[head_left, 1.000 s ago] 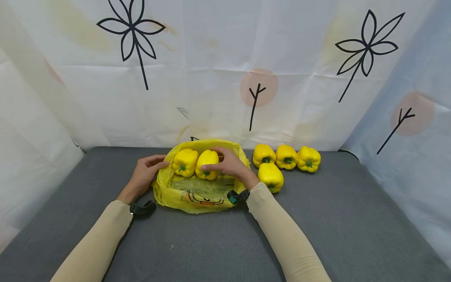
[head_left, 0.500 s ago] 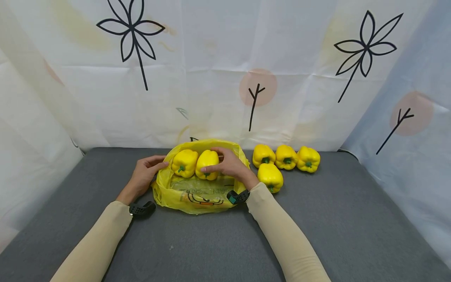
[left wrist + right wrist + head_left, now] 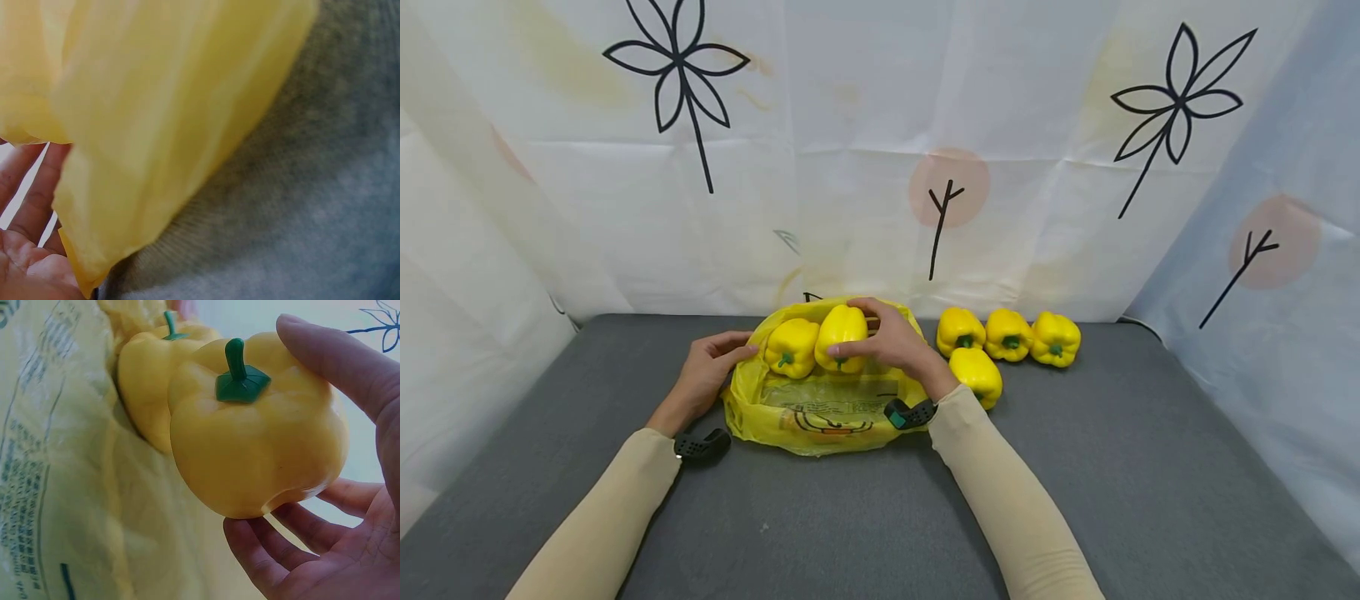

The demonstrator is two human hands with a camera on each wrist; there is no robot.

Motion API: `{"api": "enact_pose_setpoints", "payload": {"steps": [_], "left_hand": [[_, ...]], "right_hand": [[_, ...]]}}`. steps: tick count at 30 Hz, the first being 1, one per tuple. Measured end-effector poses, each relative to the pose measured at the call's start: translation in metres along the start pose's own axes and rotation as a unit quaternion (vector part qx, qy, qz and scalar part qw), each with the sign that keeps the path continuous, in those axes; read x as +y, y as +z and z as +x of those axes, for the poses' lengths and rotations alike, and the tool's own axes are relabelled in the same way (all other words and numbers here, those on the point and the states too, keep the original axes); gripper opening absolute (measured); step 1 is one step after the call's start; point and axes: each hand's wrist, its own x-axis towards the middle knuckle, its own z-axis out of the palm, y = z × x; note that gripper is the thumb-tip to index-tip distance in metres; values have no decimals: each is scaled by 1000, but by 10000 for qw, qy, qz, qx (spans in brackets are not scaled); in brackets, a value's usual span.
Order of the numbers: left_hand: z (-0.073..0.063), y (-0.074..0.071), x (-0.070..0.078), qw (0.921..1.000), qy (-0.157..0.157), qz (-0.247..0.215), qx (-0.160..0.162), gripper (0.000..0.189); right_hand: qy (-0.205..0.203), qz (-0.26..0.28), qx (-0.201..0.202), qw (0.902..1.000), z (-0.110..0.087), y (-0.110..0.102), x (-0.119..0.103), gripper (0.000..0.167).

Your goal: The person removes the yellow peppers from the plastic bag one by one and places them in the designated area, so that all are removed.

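Observation:
My right hand [image 3: 895,340] grips a yellow bell pepper [image 3: 256,437] between thumb and fingers, its green stem pointing toward the near side. The pepper is over the inside of an open yellow plastic bag [image 3: 827,429]. Left of it, a second yellow bell pepper [image 3: 792,348] lies in the bag; in the right wrist view it sits partly behind the held one. My left hand [image 3: 706,372] holds the bag's left rim, thumb at the edge. The left wrist view shows the bag's side covering part of that hand's fingers [image 3: 37,200].
Right of the bag, three yellow bell peppers stand in a back row, the rightmost pepper [image 3: 1056,339] at its end. Another pepper [image 3: 977,377] sits in front, near my right wrist. The grey table [image 3: 820,525] meets a printed curtain [image 3: 850,108] behind.
My right hand has raised the bell pepper a little within the bag's opening, away from the bag's bottom. The left hand and the other peppers stay where they were.

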Motion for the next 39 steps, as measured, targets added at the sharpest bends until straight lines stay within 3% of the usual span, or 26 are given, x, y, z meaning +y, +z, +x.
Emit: {"api": "enact_pose_setpoints", "payload": {"steps": [19, 32, 39], "left_hand": [[-1, -1, -3, 10000, -25, 60, 10, 38], [-1, 0, -2, 10000, 66, 27, -25, 36], [-1, 2, 1, 9999, 72, 83, -13, 44]], "right_hand": [[-827, 464, -13, 9955, -16, -10, -34, 82], [-1322, 353, 152, 9905, -28, -17, -54, 80], [-1459, 388, 255, 9882, -35, -22, -62, 80]]}}
